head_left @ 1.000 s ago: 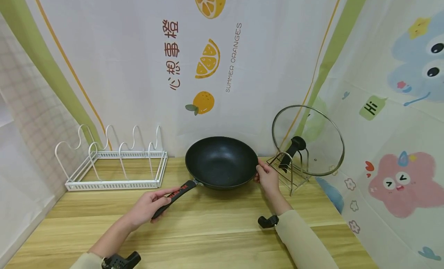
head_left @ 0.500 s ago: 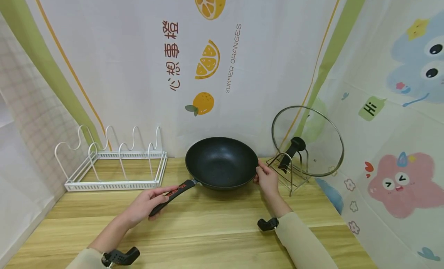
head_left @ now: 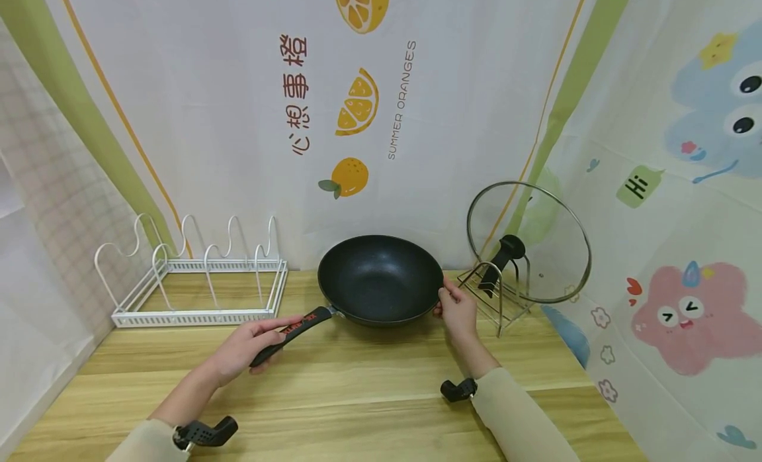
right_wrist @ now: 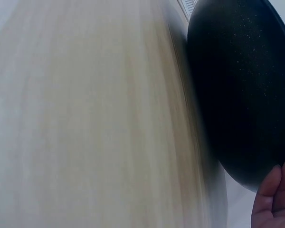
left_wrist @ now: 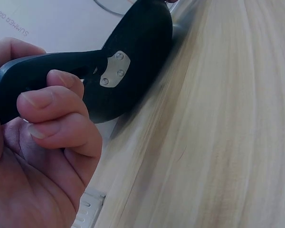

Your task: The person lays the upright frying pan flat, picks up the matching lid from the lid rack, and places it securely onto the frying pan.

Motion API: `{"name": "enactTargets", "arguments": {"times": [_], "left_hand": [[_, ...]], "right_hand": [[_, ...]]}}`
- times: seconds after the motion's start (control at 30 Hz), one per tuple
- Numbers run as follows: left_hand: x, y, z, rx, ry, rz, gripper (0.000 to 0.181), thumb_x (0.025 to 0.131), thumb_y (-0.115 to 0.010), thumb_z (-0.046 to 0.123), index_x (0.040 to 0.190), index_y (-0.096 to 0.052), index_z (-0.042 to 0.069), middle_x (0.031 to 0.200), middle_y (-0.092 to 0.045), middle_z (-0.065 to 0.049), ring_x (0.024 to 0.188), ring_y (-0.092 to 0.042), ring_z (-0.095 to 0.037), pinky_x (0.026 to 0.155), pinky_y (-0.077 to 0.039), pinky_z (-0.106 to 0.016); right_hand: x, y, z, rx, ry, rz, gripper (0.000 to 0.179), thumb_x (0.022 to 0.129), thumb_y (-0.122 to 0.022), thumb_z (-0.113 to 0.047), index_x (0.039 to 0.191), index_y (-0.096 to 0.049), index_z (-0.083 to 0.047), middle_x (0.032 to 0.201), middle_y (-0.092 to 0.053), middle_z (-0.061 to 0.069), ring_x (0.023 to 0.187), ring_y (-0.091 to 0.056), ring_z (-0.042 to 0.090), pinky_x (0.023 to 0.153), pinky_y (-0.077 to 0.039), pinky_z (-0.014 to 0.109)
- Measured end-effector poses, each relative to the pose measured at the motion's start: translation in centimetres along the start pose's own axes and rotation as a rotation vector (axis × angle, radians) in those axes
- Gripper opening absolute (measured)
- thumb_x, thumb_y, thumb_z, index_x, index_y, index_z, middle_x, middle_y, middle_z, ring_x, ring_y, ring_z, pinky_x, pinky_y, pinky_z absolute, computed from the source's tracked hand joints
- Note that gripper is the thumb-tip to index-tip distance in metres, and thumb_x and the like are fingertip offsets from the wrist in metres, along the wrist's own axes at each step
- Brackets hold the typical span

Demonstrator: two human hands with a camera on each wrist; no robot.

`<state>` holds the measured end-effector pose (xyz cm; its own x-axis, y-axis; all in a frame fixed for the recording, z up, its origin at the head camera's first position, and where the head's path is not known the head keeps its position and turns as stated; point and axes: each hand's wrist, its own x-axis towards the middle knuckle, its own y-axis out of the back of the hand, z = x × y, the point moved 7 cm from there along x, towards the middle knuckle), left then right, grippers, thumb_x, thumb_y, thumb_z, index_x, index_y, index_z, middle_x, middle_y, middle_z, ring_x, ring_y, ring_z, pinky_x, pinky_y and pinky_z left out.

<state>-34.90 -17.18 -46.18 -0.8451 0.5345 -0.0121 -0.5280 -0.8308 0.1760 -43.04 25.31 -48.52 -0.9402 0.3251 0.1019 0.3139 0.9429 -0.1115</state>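
A black wok (head_left: 381,280) with one long handle sits at the back middle of the wooden table. My left hand (head_left: 247,349) grips its black handle (head_left: 306,322), which carries red lettering. In the left wrist view the fingers curl under the handle, close to the riveted metal bracket (left_wrist: 116,70). At the wok's right rim, my right hand (head_left: 460,313) pinches the edge between thumb and fingers. Its fingertips (right_wrist: 270,183) lie against the dark underside in the right wrist view. The wok's base is hidden in the head view.
To the left stands a white wire pot rack (head_left: 196,316). A glass lid (head_left: 553,250) with a black knob leans upright in a small metal stand (head_left: 501,310), just right of my right hand. A printed curtain (head_left: 238,151) hangs behind the table (head_left: 357,409).
The handle has swung slightly left and up in the head view, my left hand moving with it. The wok's bowl stays in nearly the same place; both hands keep their hold.
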Motion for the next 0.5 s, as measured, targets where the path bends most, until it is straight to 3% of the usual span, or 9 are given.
{"name": "enactTargets", "arguments": {"times": [0.27, 0.5], "left_hand": [[0.0, 0.4, 0.2, -0.036, -0.053, -0.045, 0.047, 0.106, -0.049, 0.016, 0.151, -0.046, 0.001, 0.070, -0.056, -0.002, 0.049, -0.044, -0.008, 0.041, -0.033, -0.024], [-0.1, 1.0, 0.0, -0.074, -0.020, -0.010, 0.048, 0.104, -0.051, 0.016, 0.150, -0.048, 0.003, 0.071, -0.056, -0.004, 0.049, -0.044, -0.008, 0.043, -0.035, -0.019]], "right_hand": [[-0.7, -0.1, -0.4, -0.022, 0.014, 0.013, 0.043, 0.101, -0.061, -0.015, 0.143, -0.058, -0.004, 0.069, -0.063, -0.004, 0.054, -0.060, 0.007, 0.056, -0.057, 0.024], [-1.2, -0.4, -1.0, -0.022, 0.029, -0.018, 0.045, 0.101, -0.059, -0.011, 0.144, -0.055, 0.001, 0.067, -0.064, -0.003, 0.054, -0.061, 0.010, 0.056, -0.059, 0.026]]}}
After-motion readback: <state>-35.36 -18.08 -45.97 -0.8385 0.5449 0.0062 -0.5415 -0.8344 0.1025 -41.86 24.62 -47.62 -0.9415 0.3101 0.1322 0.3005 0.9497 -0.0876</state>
